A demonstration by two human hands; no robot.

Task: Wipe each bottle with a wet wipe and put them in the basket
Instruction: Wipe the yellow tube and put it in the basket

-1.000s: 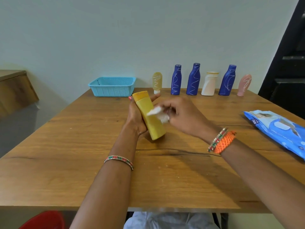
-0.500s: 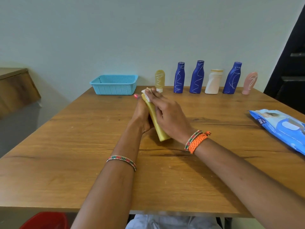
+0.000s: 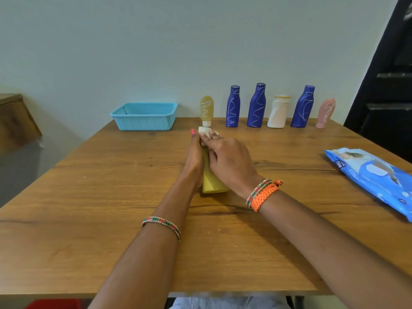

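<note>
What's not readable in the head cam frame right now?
- Yellow bottle: upper part hidden by left hand and right hand.
- Wet wipe: mostly hidden under the right fingers.
- Basket: inside hidden by its front wall.
- Wipes pack: cut off by the right edge.

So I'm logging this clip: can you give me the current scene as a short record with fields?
held: yellow bottle, tilted, base on the table
left hand: grips the bottle
right hand: presses a wipe on the bottle's top
basket: back left, no bottle seen inside
waiting: six bottles upright along the wall
wipe pack: right edge
</note>
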